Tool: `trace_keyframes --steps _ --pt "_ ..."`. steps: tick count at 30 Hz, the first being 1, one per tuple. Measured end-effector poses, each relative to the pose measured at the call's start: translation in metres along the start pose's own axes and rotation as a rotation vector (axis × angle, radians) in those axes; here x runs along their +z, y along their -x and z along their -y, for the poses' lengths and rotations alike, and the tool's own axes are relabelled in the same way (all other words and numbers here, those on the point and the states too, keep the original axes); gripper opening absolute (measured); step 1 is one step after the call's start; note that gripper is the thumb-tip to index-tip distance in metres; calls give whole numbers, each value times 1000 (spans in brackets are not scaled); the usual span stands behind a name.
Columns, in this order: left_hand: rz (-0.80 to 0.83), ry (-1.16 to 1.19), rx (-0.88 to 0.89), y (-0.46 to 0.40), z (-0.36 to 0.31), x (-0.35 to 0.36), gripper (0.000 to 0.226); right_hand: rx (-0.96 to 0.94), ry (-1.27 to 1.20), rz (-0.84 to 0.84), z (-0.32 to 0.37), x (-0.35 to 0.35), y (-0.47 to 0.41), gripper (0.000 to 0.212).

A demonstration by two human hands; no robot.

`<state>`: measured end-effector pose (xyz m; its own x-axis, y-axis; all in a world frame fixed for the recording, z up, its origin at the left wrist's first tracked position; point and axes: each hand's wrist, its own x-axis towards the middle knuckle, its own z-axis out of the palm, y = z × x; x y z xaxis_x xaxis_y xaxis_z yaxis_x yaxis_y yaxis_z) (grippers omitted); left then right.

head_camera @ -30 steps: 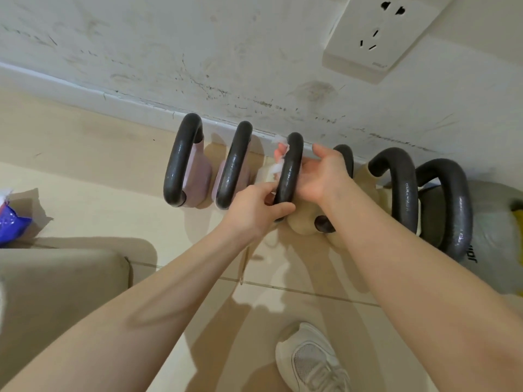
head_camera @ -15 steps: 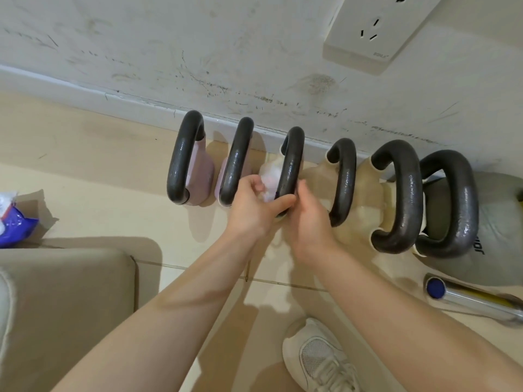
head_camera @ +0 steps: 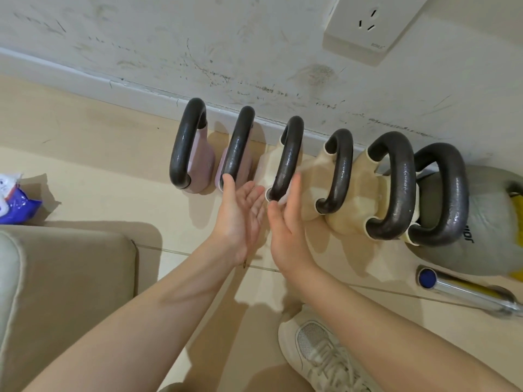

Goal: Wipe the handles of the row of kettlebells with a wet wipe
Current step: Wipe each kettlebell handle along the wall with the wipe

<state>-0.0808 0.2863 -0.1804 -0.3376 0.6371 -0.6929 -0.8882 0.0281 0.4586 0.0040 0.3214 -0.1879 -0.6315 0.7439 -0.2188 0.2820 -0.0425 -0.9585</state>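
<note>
Six kettlebells stand in a row on the floor [head_camera: 85, 154] against the scuffed wall [head_camera: 198, 46], their dark handles up. The left hand [head_camera: 240, 213] is spread flat, palm up, fingers loose, just below the second handle [head_camera: 237, 145] and holding nothing. The right hand [head_camera: 285, 222] has its fingers straight and together beside the lower end of the third handle [head_camera: 287, 159], with a bit of white wet wipe [head_camera: 283, 198] showing between fingers and handle (whether pinched or only pressed, I cannot tell). The grey kettlebell [head_camera: 486, 222] at far right bears partly hidden letters, unreadable; the wall socket [head_camera: 368, 26] carries tiny print, too small to read
</note>
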Motion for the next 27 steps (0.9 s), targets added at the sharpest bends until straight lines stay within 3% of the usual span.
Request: trace_keyframes --steps 6,11,15,17,19,21,23,25,27 --pt "-2 -203 -19 10 -1 -16 73 -428 1080 -23 -7 -27 -33 65" --pt "-71 -352 41 16 -10 -31 67 -1140 1510 165 -10 -48 -47 28" --pt "-90 -384 90 25 -17 -36 62 -1281 1754 460 -8 -44 -51 26" --pt "-104 -378 115 30 -18 -38 60 -1279 1797 486 -6 -43 -53 33" --pt "-127 -368 149 34 -20 -38 57 -1262 1815 461 -10 -42 -51 26" --pt "-141 -376 173 37 -23 -39 50 -1176 1846 582 -15 -39 -41 11" --pt "-141 -423 182 41 -25 -37 36 -1032 1770 738 -18 -43 -27 15" --pt "-138 -499 201 44 -27 -32 24 -901 1482 602 -4 -52 -16 24" --pt "-128 -571 226 44 -24 -24 24 -615 1094 344 25 -67 -4 41"
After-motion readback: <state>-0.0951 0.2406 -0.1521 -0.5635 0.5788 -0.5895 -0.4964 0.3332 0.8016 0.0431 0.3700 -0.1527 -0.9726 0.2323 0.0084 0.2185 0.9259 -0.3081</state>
